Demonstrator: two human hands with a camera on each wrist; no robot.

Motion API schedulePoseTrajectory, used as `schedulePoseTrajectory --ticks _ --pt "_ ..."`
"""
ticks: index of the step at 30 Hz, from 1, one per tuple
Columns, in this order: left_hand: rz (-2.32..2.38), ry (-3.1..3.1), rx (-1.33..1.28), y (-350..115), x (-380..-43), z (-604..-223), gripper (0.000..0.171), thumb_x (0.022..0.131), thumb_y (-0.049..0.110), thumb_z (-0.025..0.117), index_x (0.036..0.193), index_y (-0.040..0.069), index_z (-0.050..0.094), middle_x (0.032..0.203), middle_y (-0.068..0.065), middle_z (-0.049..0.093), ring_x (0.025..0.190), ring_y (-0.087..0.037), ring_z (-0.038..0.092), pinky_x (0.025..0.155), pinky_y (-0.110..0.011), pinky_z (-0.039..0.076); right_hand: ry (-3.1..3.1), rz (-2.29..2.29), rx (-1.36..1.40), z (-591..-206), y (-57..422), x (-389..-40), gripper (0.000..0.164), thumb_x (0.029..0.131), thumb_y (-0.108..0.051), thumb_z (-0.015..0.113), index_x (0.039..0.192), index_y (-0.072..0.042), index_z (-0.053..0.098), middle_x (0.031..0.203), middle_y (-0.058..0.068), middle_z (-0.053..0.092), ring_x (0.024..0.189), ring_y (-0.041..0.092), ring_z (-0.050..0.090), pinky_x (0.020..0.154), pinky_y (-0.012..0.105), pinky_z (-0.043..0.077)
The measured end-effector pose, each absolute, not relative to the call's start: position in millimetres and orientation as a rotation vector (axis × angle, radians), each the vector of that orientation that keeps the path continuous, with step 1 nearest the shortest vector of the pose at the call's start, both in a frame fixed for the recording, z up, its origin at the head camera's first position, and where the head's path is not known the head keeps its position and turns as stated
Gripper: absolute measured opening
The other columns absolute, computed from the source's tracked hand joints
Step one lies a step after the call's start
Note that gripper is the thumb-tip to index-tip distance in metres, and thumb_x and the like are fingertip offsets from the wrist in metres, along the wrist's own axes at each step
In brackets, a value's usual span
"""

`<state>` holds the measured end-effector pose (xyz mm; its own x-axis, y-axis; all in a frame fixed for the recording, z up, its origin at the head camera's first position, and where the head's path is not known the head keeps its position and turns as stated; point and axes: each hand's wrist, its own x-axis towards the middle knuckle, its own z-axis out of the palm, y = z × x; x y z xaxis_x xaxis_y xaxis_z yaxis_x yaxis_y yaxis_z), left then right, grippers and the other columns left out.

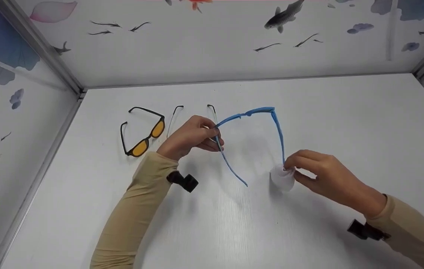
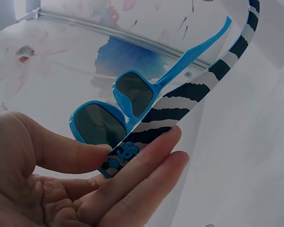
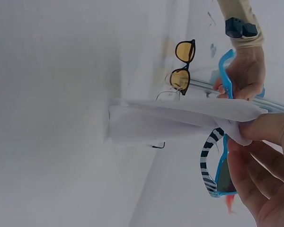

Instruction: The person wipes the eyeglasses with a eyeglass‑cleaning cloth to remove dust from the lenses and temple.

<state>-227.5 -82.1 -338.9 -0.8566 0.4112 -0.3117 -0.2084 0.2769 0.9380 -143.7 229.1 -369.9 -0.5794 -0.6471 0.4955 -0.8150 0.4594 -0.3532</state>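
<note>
Blue-framed sunglasses (image 1: 262, 110) with dark lenses are lifted over the white table, arms unfolded. My left hand (image 1: 195, 135) pinches them near one hinge, thumb against fingers. In the left wrist view the outer side of that arm (image 2: 182, 98) carries black and white stripes. At the tip of the other arm, my right hand (image 1: 322, 173) pinches a white cloth (image 1: 282, 179) around it. The cloth hangs down from the fingers in the right wrist view and hides that tip.
Glasses with yellow lenses (image 1: 140, 148) and black frames lie unfolded at the left. Beside them lies a thin-armed pair of glasses (image 1: 174, 116), partly hidden behind my left hand. Patterned panels (image 1: 212, 48) wall the table's back and left side.
</note>
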Motion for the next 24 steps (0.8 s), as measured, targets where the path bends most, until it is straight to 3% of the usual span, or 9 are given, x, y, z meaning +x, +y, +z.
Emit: schedulePoseTrajectory --ticks 9,17,24 --pt "1.567 2.019 0.259 -79 -220 -340 0.014 0.096 -0.001 0.049 0.101 -0.009 0.059 0.086 -0.019 0.068 0.074 -0.023 0.071 0.075 -0.035 0.056 -2.324 0.616 1.214 -378 229 -152 0.049 0.054 0.019 0.084 0.093 -0.005 0.068 0.092 0.005 0.067 0.081 0.02 0.067 0.065 0.034 0.057" --pt "1.499 2.005 0.35 -77 -213 -338 0.015 0.094 0.0 0.048 0.096 -0.008 0.06 0.083 -0.017 0.068 0.071 -0.023 0.07 0.075 -0.036 0.056 -2.296 0.557 1.137 -375 236 -167 0.04 0.061 0.019 0.081 0.093 -0.001 0.068 0.091 0.012 0.066 0.08 0.025 0.067 0.066 0.037 0.057" --pt "1.458 1.98 0.38 -74 -210 -338 0.014 0.094 -0.001 0.049 0.096 -0.008 0.061 0.081 -0.015 0.068 0.07 -0.023 0.07 0.074 -0.036 0.057 -2.211 0.571 1.097 -376 237 -179 0.044 0.06 0.021 0.079 0.097 0.002 0.065 0.091 0.017 0.063 0.071 0.03 0.066 0.057 0.041 0.056"
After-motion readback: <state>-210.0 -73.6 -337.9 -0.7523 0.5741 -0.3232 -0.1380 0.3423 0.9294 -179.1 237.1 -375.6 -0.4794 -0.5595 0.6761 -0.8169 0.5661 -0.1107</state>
